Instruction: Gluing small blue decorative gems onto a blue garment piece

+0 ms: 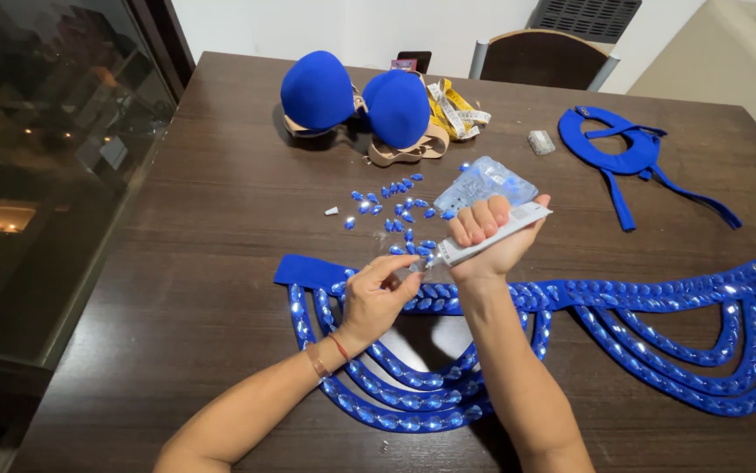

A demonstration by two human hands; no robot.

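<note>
Blue fabric belt [571,293], studded with teardrop gems and hung with looping strands, lies across the dark wooden table [176,263]. The right hand [487,236] is clenched round a white glue tube [492,235], nozzle aimed at a gem that the left hand [378,298] pinches between its fingertips just above the belt. Loose blue gems [395,215] lie scattered beyond.

A home, likely a dining room used for craft sewing: a dark wooden table [220,175] with a chair [543,58] at its far side, a cream sofa [728,52] far right, and a dark window [45,158] left.
</note>
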